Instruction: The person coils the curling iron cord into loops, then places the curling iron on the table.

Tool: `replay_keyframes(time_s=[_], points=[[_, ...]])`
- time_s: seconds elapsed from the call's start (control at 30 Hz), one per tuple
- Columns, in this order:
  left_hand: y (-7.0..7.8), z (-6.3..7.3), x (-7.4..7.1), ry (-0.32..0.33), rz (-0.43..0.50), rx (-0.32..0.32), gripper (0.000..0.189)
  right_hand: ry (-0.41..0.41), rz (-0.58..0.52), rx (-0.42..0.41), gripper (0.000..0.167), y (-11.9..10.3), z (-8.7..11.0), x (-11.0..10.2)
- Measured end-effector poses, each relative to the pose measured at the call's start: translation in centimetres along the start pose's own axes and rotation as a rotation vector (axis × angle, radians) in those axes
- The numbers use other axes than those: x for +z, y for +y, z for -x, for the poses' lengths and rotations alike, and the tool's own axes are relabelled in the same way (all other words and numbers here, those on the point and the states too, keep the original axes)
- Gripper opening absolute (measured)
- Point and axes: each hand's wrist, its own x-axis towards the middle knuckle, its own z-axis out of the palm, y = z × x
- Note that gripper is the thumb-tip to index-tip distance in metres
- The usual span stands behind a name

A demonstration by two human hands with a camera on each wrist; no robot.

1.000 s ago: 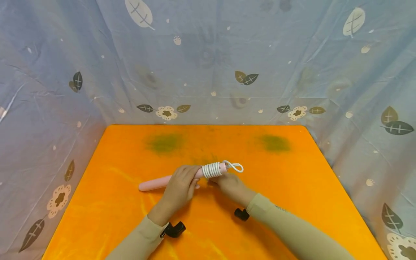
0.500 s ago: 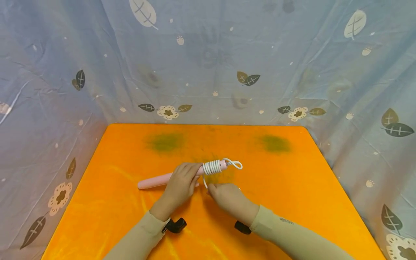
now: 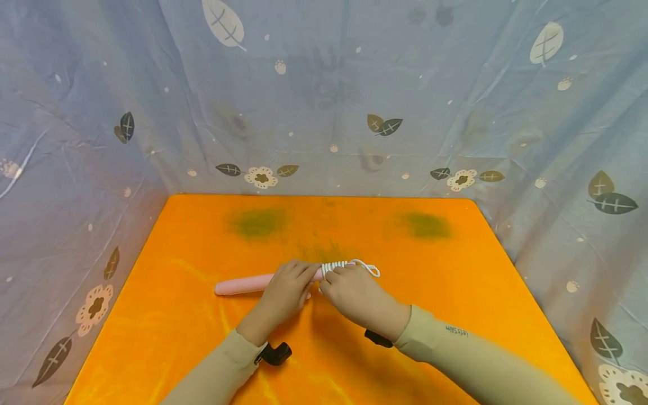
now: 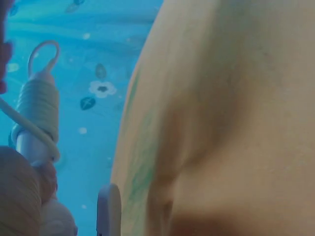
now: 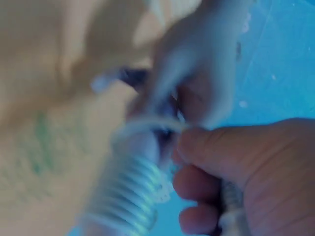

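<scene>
A slim pink wand that looks like a hair straightener is held just above the table, tilted slightly up to the right. My left hand grips it around the middle. Several turns of white cord wrap its right part, and a small cord loop sticks out at that end. My right hand covers part of the coils. Seen from the right wrist, its thumb and finger pinch the free cord, which crosses over the wand. A ribbed piece shows beneath those fingers; its kind is unclear.
An orange cloth with two dark green patches covers the table. Blue-grey curtains with leaf and flower prints stand close behind and on both sides. A black wrist-camera mount hangs under the left sleeve.
My right hand first dips below the wand and draws the cord down toward me, then rises in front of the coils. My left hand keeps its grip, and the wand's right end sinks slightly.
</scene>
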Motion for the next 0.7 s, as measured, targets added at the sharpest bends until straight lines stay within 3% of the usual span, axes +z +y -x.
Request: replay_keyframes(time_s=[0.3, 0.5, 0.7], points=[[0.5, 0.7, -0.1, -0.047, 0.012, 0.083, 0.055, 0.0, -0.059, -0.099, 0.019, 4.1, -1.5, -1.3], [1.0, 0.9, -0.7, -0.076, 0.034, 0.088, 0.06, 0.004, -0.334, -0.1, 0.017, 6.3, -1.7, -0.7], [1.2, 1.1, -1.3, -0.08, 0.064, 0.084, 0.06, -0.068, -0.55, -0.038, 0.014, 7.3, -1.7, -0.2]])
